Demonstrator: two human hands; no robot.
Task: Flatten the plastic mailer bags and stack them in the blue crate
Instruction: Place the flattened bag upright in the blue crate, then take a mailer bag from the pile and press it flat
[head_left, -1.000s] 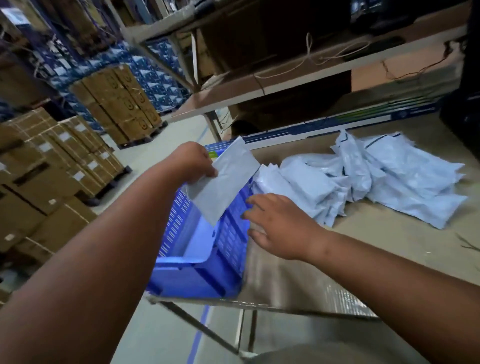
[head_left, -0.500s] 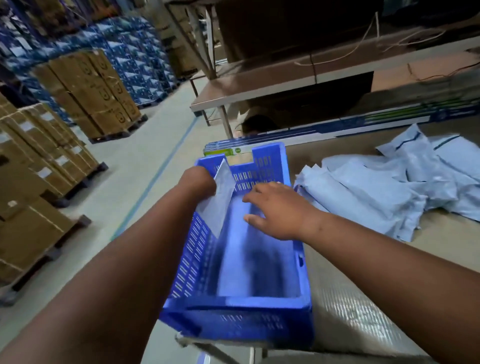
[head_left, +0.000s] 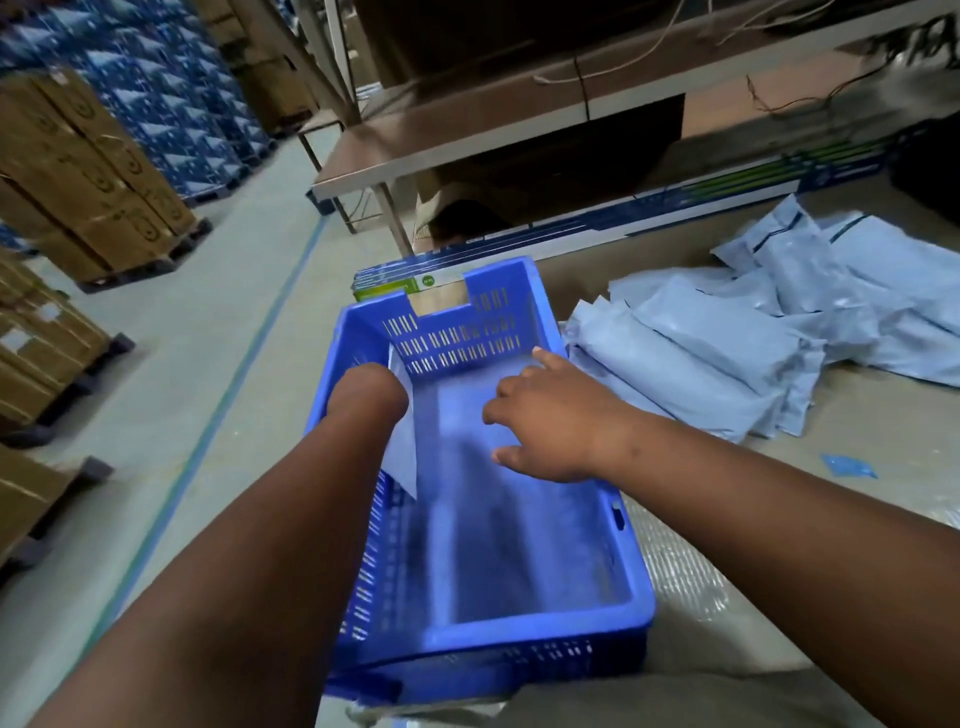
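A blue slotted crate (head_left: 530, 631) stands at the left end of the table. My left hand (head_left: 366, 392) reaches down inside it along its left wall and holds a pale grey mailer bag (head_left: 404, 452) on edge; the fingers are hidden behind the wrist. My right hand (head_left: 545, 415) hovers over the crate's far half with fingers spread, holding nothing. A loose pile of pale mailer bags (head_left: 727, 353) lies on the table to the right of the crate.
A flat printed carton (head_left: 649, 213) lies along the table's back edge under a brown shelf (head_left: 493, 119). Pallets of brown boxes (head_left: 88, 176) stand on the floor at left. A small blue scrap (head_left: 849, 465) lies on the table at right.
The left hand has lowered the mailer bag from above the crate down into it along the left wall. The right hand moved from the table edge to over the crate. The view tilted down.
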